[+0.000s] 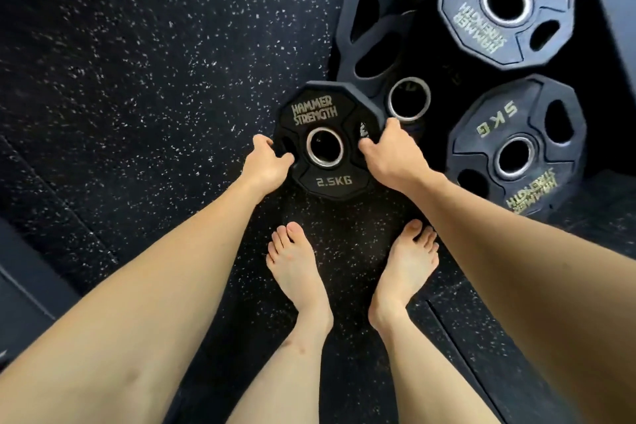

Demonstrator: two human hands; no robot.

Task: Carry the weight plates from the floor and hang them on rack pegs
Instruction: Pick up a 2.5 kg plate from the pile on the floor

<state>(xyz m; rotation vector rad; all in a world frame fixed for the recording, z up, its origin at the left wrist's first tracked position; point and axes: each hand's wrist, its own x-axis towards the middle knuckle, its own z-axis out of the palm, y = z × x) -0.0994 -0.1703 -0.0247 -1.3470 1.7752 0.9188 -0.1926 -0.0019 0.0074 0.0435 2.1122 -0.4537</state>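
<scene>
Head view, looking straight down, shows a person bent over a small weight plate [325, 141] marked 2.5KG, with both hands on it. The left hand [265, 162] grips the plate's left edge, thumb curled in toward a grip slot. The right hand [390, 155] holds the right edge, fingers wrapped over the rim and thumb lying on the face. The plate sits over the speckled rubber floor [137, 79], just ahead of two bare feet [344, 268]; whether it has left the ground cannot be told.

Just beyond it lies a large plate [375, 45], with two 5 kg plates to the right: one nearer [516, 148] and one farther [504, 3], the farther one blurred. No rack or peg shows in the picture.

The step in hand looks like the pickup of the smallest plate, so the task seems to be at an early stage with at least three plates left. The next move likely calls for a firm two-handed lift clear of the toes, then a turn toward the rack and lining the centre hole up with a peg.
</scene>
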